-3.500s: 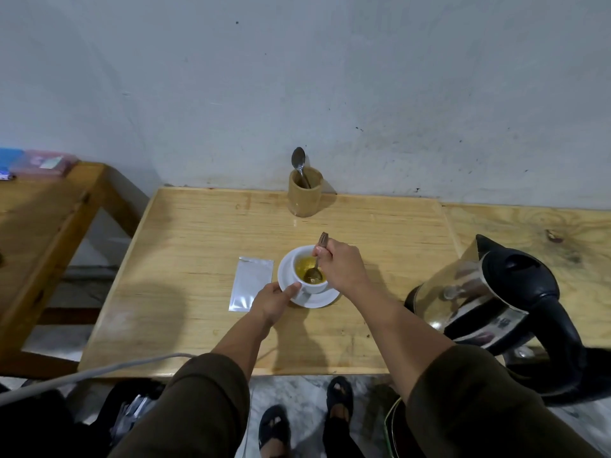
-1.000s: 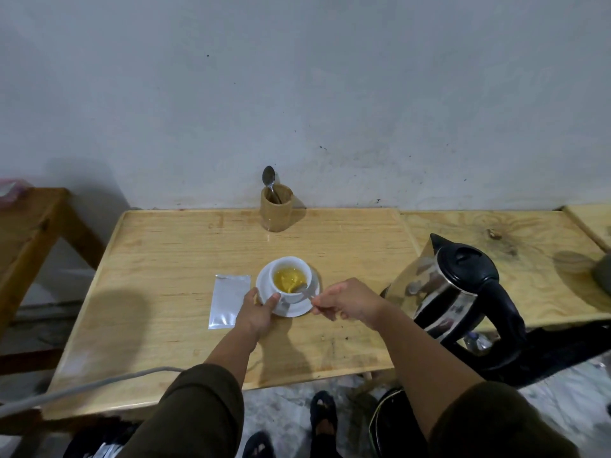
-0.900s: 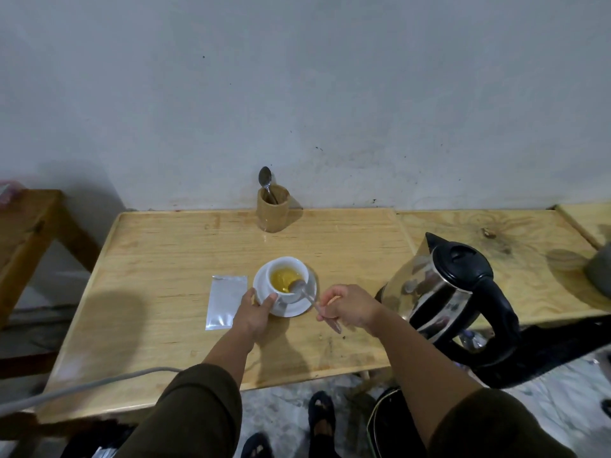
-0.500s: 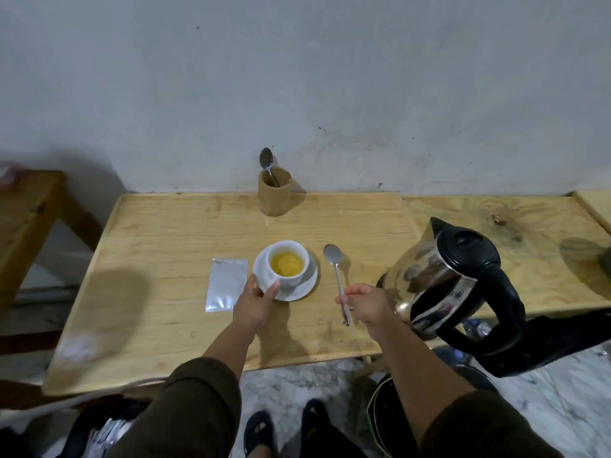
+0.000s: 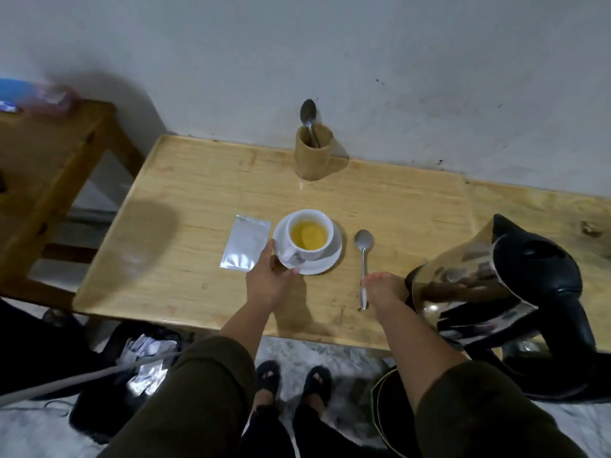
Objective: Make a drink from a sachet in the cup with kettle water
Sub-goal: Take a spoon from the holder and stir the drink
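A white cup of yellow drink stands on a white saucer in the middle of the wooden table. My left hand grips the saucer's near-left rim. A silver sachet lies flat just left of the saucer. To the right of the saucer a metal spoon lies on the table, bowl pointing away from me. My right hand is at the spoon's handle end, fingers still touching it. The steel kettle with a black lid and handle stands at the right.
A wooden holder with another spoon stands at the back by the wall. A second wooden table is at the left. Below the table's front edge are a dark bag with silver packets, a grey cable and my feet.
My right hand took the spoon out of the cup and laid it on the table to the right of the saucer. My left hand has stayed on the saucer.
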`<act>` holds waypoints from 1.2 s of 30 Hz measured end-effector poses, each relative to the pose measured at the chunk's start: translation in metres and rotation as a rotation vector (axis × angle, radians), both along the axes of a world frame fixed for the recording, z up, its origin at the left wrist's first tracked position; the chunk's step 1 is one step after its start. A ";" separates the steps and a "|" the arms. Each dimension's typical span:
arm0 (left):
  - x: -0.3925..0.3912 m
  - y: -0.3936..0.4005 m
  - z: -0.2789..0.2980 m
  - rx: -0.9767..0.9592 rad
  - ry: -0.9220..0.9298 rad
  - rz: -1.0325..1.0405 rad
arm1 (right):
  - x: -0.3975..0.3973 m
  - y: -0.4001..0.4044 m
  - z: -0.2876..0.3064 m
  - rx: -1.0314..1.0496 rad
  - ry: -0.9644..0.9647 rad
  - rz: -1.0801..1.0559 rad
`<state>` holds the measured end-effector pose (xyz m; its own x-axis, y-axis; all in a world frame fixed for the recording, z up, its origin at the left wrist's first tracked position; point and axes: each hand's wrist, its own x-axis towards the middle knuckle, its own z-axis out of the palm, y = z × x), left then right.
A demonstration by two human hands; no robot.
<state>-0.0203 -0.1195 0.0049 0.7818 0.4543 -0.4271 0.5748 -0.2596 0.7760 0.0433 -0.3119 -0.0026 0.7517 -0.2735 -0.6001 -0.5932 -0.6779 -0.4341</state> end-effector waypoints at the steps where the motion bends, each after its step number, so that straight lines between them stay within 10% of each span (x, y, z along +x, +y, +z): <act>1: 0.000 0.000 -0.002 0.000 -0.004 0.011 | 0.002 0.000 0.001 0.085 -0.036 -0.085; 4: -0.001 -0.001 -0.004 -0.003 0.000 0.036 | 0.004 0.002 0.005 -0.139 0.000 0.189; 11: 0.000 -0.006 -0.003 0.037 -0.007 0.045 | 0.006 0.011 0.019 -0.165 0.008 0.071; 19: -0.001 0.002 -0.005 0.078 0.009 -0.023 | -0.009 0.057 0.042 0.252 -0.217 -0.021; 25: -0.002 0.014 -0.009 0.021 0.010 -0.063 | -0.030 0.106 0.040 0.643 0.021 -0.155; 36: 0.000 0.037 -0.011 0.063 -0.063 -0.362 | -0.036 0.134 0.046 0.752 0.134 -0.336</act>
<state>-0.0200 -0.0822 -0.0062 0.9205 0.1674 -0.3531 0.3887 -0.4861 0.7827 0.0076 -0.1782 0.0430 0.6109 0.0385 -0.7908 -0.7910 -0.0128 -0.6117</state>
